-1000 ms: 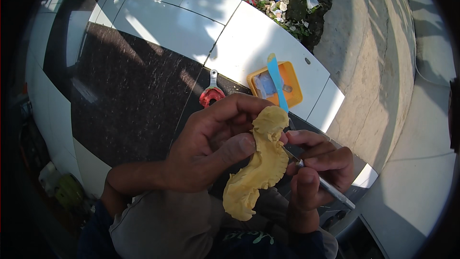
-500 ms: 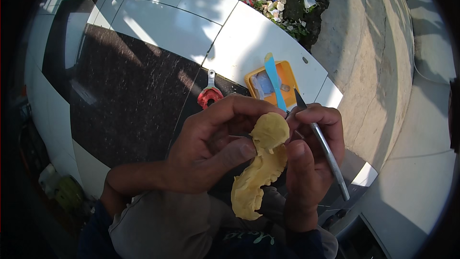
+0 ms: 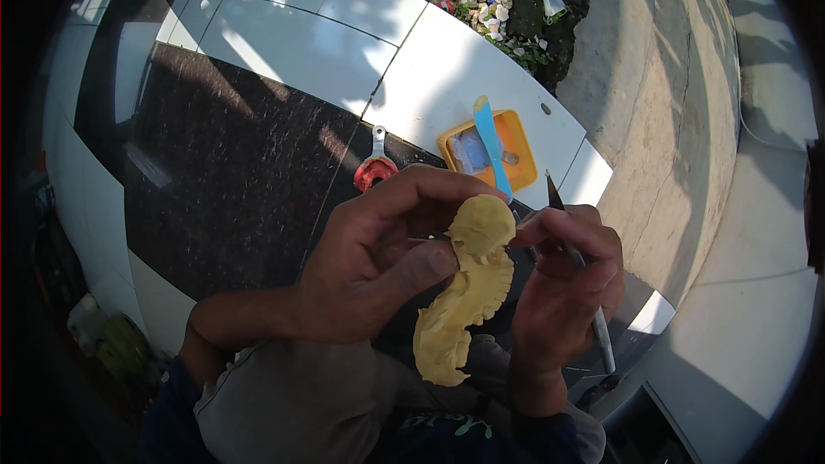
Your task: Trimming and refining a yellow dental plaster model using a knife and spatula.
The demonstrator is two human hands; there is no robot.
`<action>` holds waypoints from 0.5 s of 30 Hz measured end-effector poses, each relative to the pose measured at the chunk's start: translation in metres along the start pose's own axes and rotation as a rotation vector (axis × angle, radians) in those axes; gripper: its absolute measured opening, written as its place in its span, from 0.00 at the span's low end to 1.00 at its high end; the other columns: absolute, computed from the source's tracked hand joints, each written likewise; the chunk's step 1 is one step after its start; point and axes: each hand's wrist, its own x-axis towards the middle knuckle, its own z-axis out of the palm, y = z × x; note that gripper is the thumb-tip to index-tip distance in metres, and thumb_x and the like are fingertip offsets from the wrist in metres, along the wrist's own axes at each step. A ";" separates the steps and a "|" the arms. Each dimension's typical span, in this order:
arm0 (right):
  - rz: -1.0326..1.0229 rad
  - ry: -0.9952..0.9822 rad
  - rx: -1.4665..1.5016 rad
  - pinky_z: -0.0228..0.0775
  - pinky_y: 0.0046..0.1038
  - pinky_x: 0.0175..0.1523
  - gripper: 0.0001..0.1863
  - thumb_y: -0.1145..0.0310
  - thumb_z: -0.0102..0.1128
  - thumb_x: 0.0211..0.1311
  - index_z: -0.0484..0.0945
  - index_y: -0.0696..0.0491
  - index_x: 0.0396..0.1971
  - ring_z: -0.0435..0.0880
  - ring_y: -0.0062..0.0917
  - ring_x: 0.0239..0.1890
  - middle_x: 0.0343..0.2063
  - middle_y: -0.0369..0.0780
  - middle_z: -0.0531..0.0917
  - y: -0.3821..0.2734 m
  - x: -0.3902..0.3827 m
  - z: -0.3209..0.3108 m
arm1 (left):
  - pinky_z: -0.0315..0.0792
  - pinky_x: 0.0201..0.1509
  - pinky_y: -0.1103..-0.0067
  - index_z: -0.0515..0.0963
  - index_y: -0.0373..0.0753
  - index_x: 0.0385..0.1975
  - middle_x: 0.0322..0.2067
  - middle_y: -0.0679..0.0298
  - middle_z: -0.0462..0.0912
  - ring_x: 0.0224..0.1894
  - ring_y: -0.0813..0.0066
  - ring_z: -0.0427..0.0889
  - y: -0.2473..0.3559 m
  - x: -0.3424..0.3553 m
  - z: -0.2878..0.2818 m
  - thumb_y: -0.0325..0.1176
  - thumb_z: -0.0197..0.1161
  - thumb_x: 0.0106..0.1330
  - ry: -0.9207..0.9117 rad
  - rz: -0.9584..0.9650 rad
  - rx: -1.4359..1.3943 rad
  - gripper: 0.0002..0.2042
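My left hand point(image 3: 378, 262) is closed round the upper end of a yellow dental cast point(image 3: 468, 296). The cast is curved, with a ridge of tooth shapes along its right side and rough, torn-looking edges. My right hand point(image 3: 571, 283) grips a thin metal carving knife point(image 3: 593, 314) by its handle, its pointed dark blade angled up and away from me. The right fingertips are close to the rounded top of the cast; the blade stands apart from it. Beyond my hands lies a metal impression tray point(image 3: 376, 167) with red material in it.
A yellow plastic tub point(image 3: 518, 142) stands ahead on the tiles, holding a bluish bag and a small clear item. A light-blue spatula point(image 3: 488, 142) lies across it. Dark and white floor tiles point(image 3: 241, 163) spread to the left. Littered soil point(image 3: 498, 9) and a concrete strip lie farther off.
My right hand has shifted slightly right and its fingers have curled round the knife. The blade has drawn away from the cast, which has tilted a little in my left hand.
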 end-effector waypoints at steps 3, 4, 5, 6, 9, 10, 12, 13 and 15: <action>-0.166 0.064 -0.164 0.75 0.31 0.48 0.17 0.63 0.59 0.65 0.70 0.61 0.45 0.83 0.32 0.38 0.36 0.50 0.81 -0.006 -0.005 -0.003 | 0.74 0.51 0.76 0.67 0.31 0.57 0.44 0.53 0.79 0.46 0.72 0.80 0.014 0.005 0.010 0.48 0.57 0.69 0.112 -0.207 -0.020 0.27; -0.139 0.056 -0.076 0.75 0.33 0.48 0.15 0.65 0.59 0.65 0.70 0.60 0.42 0.84 0.35 0.39 0.36 0.51 0.81 -0.013 -0.005 0.001 | 0.74 0.51 0.76 0.67 0.31 0.57 0.44 0.53 0.79 0.46 0.72 0.80 0.013 0.004 0.007 0.48 0.57 0.69 0.113 -0.205 -0.020 0.27; -0.113 0.047 0.011 0.76 0.36 0.49 0.12 0.67 0.59 0.65 0.71 0.60 0.39 0.85 0.37 0.41 0.36 0.52 0.82 -0.016 -0.006 0.003 | 0.74 0.54 0.74 0.65 0.31 0.59 0.48 0.53 0.78 0.50 0.71 0.79 0.010 0.002 0.000 0.43 0.55 0.71 0.031 -0.205 -0.130 0.24; -0.182 -0.022 0.018 0.79 0.39 0.49 0.09 0.71 0.60 0.63 0.70 0.59 0.36 0.85 0.41 0.43 0.35 0.53 0.81 -0.012 -0.005 -0.004 | 0.74 0.58 0.73 0.63 0.31 0.60 0.51 0.53 0.76 0.55 0.70 0.78 0.008 0.002 -0.003 0.38 0.52 0.73 -0.051 -0.203 -0.240 0.22; -0.249 -0.071 -0.032 0.81 0.38 0.46 0.11 0.73 0.63 0.60 0.70 0.59 0.37 0.85 0.42 0.42 0.32 0.52 0.81 -0.009 -0.008 -0.006 | 0.74 0.57 0.74 0.63 0.31 0.60 0.50 0.54 0.78 0.54 0.71 0.79 0.007 0.003 -0.004 0.39 0.53 0.73 -0.049 -0.207 -0.263 0.22; -0.233 -0.052 -0.006 0.82 0.37 0.45 0.11 0.75 0.64 0.58 0.71 0.61 0.35 0.85 0.45 0.43 0.27 0.50 0.81 -0.011 -0.008 -0.003 | 0.74 0.57 0.74 0.63 0.31 0.60 0.50 0.54 0.78 0.54 0.71 0.79 0.007 0.003 -0.004 0.39 0.53 0.73 -0.050 -0.206 -0.263 0.22; -0.263 -0.058 -0.016 0.82 0.38 0.45 0.10 0.76 0.63 0.58 0.71 0.62 0.34 0.85 0.47 0.43 0.26 0.50 0.80 -0.010 -0.007 -0.002 | 0.75 0.56 0.75 0.64 0.31 0.59 0.49 0.56 0.78 0.52 0.73 0.79 0.007 0.003 -0.005 0.41 0.54 0.73 -0.090 -0.231 -0.243 0.23; -0.292 -0.064 -0.025 0.82 0.40 0.46 0.09 0.78 0.63 0.57 0.71 0.63 0.32 0.84 0.48 0.44 0.24 0.50 0.80 -0.009 -0.006 -0.002 | 0.75 0.56 0.75 0.64 0.31 0.59 0.49 0.56 0.78 0.52 0.73 0.79 0.007 0.002 -0.005 0.41 0.54 0.73 -0.090 -0.231 -0.244 0.23; -0.267 -0.041 0.004 0.83 0.41 0.46 0.08 0.79 0.63 0.56 0.72 0.63 0.31 0.84 0.50 0.43 0.24 0.50 0.80 -0.011 -0.008 0.004 | 0.75 0.54 0.78 0.65 0.31 0.59 0.48 0.58 0.78 0.50 0.76 0.80 0.009 0.001 -0.003 0.42 0.55 0.72 -0.049 -0.262 -0.246 0.24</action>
